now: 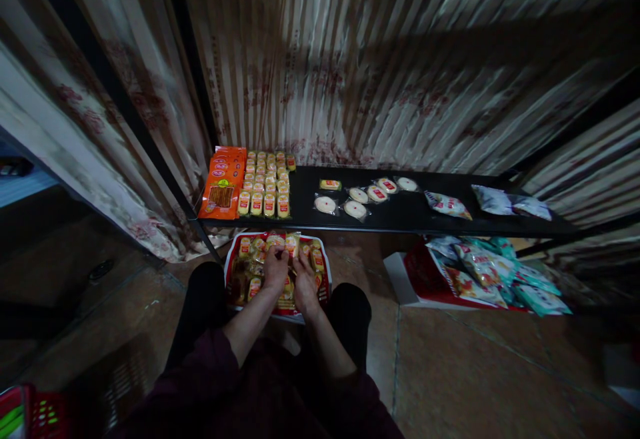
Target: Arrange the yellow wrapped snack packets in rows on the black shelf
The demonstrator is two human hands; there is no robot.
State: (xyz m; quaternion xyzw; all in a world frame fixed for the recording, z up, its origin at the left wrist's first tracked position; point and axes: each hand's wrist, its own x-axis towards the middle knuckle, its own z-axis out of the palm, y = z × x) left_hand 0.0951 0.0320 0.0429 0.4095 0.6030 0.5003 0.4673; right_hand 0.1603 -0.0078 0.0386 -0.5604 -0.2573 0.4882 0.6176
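1. I have both hands over the red-and-white tub (327,272), which stands on the tiled floor (450,366) between my knees.
2. My left fingers (278,251) are drawn in narrow, gripping a yellow packet (292,244) in clear wrapping at the far side of the tub.
3. My right fingers (298,260) are bunched narrow at the near edge of that same packet, touching it; I cannot tell whether they close on it too.
4. Below and around my fingers, more small wrapped cakes (254,287) fill the tub, some lying partly under my hands.
5. Beyond my fingers runs a low black shelf (305,212). Ahead and to the left on it stand close rows of yellow cakes (257,202), with overlapping orange bags (220,192) just beside them at the left end.
6. Ahead and to the right of my fingers, a single yellow pack (330,184) lies near several round white packets (355,209); farther right come a pale snack bag (447,204) and silvery bags (493,199).
7. Well to the right of my fingers, an open carton (400,280) on the floor holds heaped teal and white bags (537,298).
8. A pleated curtain (320,79) hangs behind the shelf.
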